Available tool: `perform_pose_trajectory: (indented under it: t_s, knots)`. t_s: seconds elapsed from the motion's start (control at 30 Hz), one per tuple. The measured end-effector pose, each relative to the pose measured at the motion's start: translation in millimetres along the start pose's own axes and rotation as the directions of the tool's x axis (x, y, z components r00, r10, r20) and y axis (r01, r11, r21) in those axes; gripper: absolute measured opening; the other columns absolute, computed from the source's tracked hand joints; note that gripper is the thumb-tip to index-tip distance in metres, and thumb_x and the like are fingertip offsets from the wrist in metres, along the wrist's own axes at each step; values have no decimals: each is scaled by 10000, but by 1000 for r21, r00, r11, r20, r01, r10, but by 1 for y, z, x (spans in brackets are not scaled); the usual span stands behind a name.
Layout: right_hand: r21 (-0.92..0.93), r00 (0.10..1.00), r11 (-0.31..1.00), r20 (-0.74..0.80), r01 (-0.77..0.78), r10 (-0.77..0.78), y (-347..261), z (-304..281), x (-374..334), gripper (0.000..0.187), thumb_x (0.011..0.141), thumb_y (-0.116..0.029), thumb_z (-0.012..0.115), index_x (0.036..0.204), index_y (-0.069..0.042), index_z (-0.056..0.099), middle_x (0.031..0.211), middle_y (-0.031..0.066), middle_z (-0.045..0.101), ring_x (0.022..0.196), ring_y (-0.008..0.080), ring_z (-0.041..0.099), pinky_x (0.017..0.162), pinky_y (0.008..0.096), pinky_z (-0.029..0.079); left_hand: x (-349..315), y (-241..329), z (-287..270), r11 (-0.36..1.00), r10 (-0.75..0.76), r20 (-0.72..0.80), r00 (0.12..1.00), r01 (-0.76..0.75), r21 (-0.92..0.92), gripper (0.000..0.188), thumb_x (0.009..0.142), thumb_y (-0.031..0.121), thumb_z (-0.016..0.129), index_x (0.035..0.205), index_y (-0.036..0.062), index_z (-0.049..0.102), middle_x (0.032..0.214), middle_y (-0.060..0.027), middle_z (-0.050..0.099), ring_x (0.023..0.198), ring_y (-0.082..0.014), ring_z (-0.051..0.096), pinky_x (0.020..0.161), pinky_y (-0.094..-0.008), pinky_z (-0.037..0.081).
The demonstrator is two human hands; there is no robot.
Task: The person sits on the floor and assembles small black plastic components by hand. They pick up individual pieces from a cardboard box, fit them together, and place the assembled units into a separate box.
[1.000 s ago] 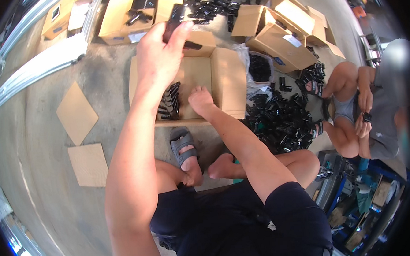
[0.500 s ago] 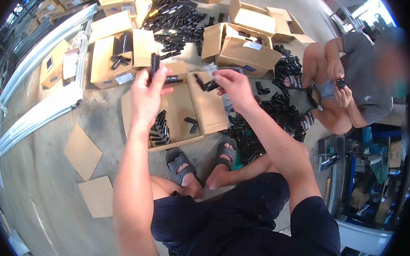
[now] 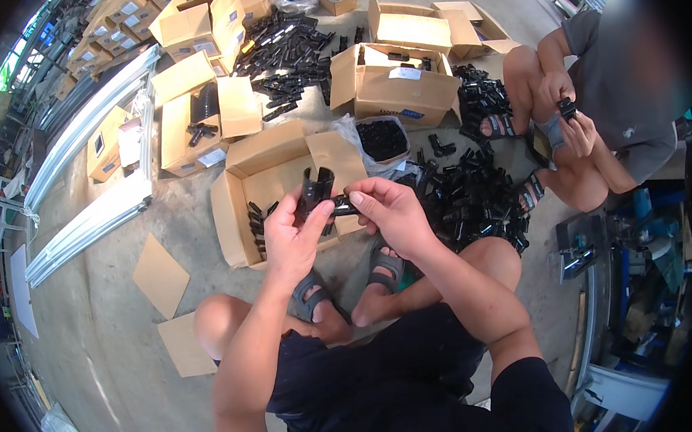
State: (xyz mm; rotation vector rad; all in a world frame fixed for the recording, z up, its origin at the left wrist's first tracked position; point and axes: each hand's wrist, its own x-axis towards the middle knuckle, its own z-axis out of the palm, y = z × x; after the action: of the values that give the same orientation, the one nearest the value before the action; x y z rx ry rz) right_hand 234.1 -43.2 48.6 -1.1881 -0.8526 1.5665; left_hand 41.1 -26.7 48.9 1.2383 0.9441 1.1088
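My left hand [image 3: 290, 239] is closed around a black plastic fitting [image 3: 319, 183] with curved, half-tube walls that stand up above the fingers. My right hand [image 3: 400, 215] pinches a smaller black piece [image 3: 345, 206] against its right side, between thumb and fingers. Where the two pieces meet is partly covered by my fingertips, so I cannot tell if they are joined. Just beyond my hands an open cardboard box [image 3: 268, 167] has several black fittings [image 3: 257, 221] lined up along its left side. A tub of small black parts [image 3: 382, 140] stands to the box's right.
Loose black fittings [image 3: 471, 196] are heaped on the floor to my right, and another pile [image 3: 289, 57] lies farther back. Open cartons [image 3: 402, 94] stand beyond. White metal profiles [image 3: 93, 223] lie at left. A co-worker [image 3: 616, 96] sits at right, holding a small black part.
My hands have come together, lower and nearer to me, bringing the two black pieces into contact. Before, they were held apart above the box. My view has shifted slightly.
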Motion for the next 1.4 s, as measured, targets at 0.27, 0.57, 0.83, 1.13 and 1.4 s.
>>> perform_pose_trajectory:
  t_s: [0.27, 0.57, 0.83, 1.13, 1.4]
  knots:
    - [-656, 929, 657, 270, 370, -254, -29, -13, -4, 364, 884, -183, 792, 1181, 0, 690, 1024, 191, 704, 885, 354, 706, 755, 399, 568, 8, -10, 3, 979, -129, 10, 992, 129, -157, 323, 990, 126, 707, 1265, -31, 642, 1107, -71, 710, 940, -122, 685, 826, -286, 592]
    - [-641, 904, 637, 301, 428, -304, -23, -11, -10, 344, 868, -87, 777, 1193, -12, 693, 1030, 164, 718, 830, 348, 683, 711, 392, 576, 11, 0, 0, 974, -220, 137, 966, 224, -20, 318, 962, 150, 756, 1216, -25, 678, 1022, -31, 708, 892, -70, 648, 791, -243, 554]
    - [-638, 939, 690, 266, 342, -220, -14, -12, -5, 381, 831, -61, 810, 1198, -38, 711, 962, 148, 721, 765, 278, 684, 666, 363, 555, 12, 4, -11, 951, -156, 179, 971, 98, 295, 272, 961, 109, 748, 1191, -24, 690, 982, 4, 655, 939, -75, 636, 822, -248, 565]
    - [-679, 794, 451, 348, 580, -498, -21, -11, -5, 325, 815, -103, 821, 1124, -48, 736, 912, 126, 722, 780, 276, 683, 675, 368, 548, 9, -3, -10, 972, -233, 65, 970, 230, 54, 258, 913, 170, 808, 1077, -12, 727, 829, 23, 674, 735, -22, 591, 640, -200, 480]
    - [206, 302, 482, 559, 852, -772, -58, 61, -101, 309, 965, -158, 558, 1194, -1, 694, 961, 108, 670, 775, 227, 630, 639, 348, 513, 8, -14, -2, 952, -266, 54, 962, 254, 172, 181, 916, 121, 794, 985, -24, 709, 794, 58, 584, 714, -15, 494, 620, -199, 395]
